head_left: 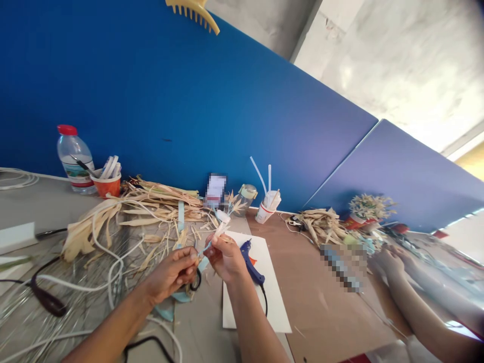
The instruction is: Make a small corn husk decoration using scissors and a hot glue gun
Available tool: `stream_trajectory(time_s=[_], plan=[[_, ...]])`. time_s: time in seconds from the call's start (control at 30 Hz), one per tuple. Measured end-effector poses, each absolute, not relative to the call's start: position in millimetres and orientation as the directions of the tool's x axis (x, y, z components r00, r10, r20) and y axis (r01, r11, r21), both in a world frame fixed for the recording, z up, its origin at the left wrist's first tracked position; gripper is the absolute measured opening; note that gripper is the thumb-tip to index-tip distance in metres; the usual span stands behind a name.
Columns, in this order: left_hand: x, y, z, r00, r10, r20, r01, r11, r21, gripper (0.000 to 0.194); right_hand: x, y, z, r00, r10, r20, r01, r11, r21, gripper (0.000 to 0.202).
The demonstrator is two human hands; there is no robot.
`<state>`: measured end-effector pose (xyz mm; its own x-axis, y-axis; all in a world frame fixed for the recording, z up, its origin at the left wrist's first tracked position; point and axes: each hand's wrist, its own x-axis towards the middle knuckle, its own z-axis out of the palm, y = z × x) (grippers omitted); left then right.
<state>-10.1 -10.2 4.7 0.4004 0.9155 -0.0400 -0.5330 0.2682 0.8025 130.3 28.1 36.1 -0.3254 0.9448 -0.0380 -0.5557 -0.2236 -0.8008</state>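
My left hand [179,267] is closed in a pinch on one end of a thin light blue strip [206,247]. The strip runs across to my right hand [227,258], whose fingers are pressed round a small bunch of pale husk pieces [220,229]. Both hands are raised over the table, close together. Beneath the left one, the black handle of what looks like scissors [197,280] shows in part. Just right of my right hand, a blue glue gun [250,262] with an orange trigger lies on a white sheet [273,302].
Dried husks [162,201] and white cables [113,267] cover the left side. Along the blue partition [227,101] stand a bottle [75,161], an orange cup [107,186], a phone [216,189], a jar [247,195] and a paper cup [264,213]. Another person's hands [389,262] are at the right.
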Motion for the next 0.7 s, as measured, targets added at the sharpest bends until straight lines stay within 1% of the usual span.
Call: stream_trajectory(time_s=[0.07,0.17,0.23,0.3,0.33,0.4,0.47,0.5,0.53,0.6,0.67,0.7], plan=[[-11,-13,7,0.468,0.884,-0.021,-0.535,0.301,0.789,0.028,134,27,35,-0.456,0.890,-0.032,-0.563,-0.316,-0.764,0.024],[-10,-18,9,0.542,0.840,-0.028,-0.489,0.343,0.802,0.029,137,27,33,-0.576,0.816,0.048,-0.545,-0.339,-0.767,0.026],[-9,-19,10,0.560,0.828,-0.045,-0.446,0.347,0.825,0.030,138,27,32,-0.615,0.781,0.105,-0.549,-0.329,-0.769,0.027],[-6,-18,10,0.512,0.856,-0.062,-0.399,0.302,0.866,0.031,138,28,31,-0.608,0.785,0.119,-0.569,-0.326,-0.755,0.028],[-4,-17,10,0.454,0.888,-0.069,-0.358,0.253,0.899,0.031,138,29,30,-0.588,0.802,0.105,-0.581,-0.329,-0.744,0.030],[-3,-14,9,0.269,0.962,-0.045,-0.217,0.107,0.970,0.030,136,31,28,-0.527,0.849,0.034,-0.599,-0.343,-0.724,0.038],[-3,-10,8,0.062,0.996,0.063,0.008,-0.064,0.998,0.026,133,32,24,-0.460,0.887,-0.053,-0.599,-0.354,-0.719,0.043],[-3,-9,7,-0.005,0.990,0.142,0.137,-0.140,0.981,0.023,131,32,21,-0.423,0.902,-0.087,-0.593,-0.348,-0.726,0.042],[-4,-8,6,-0.033,0.974,0.222,0.260,-0.207,0.943,0.019,128,33,19,-0.379,0.918,-0.112,-0.581,-0.331,-0.743,0.040],[-6,-8,3,-0.003,0.936,0.353,0.439,-0.316,0.841,0.015,123,33,15,-0.254,0.958,-0.131,-0.539,-0.252,-0.804,0.032],[-6,-9,-1,0.050,0.906,0.419,0.513,-0.383,0.768,0.016,120,34,12,-0.110,0.989,-0.101,-0.470,-0.141,-0.872,0.025],[-6,-9,-2,0.057,0.901,0.430,0.520,-0.394,0.758,0.016,119,35,12,-0.052,0.996,-0.074,-0.432,-0.089,-0.897,0.023]])
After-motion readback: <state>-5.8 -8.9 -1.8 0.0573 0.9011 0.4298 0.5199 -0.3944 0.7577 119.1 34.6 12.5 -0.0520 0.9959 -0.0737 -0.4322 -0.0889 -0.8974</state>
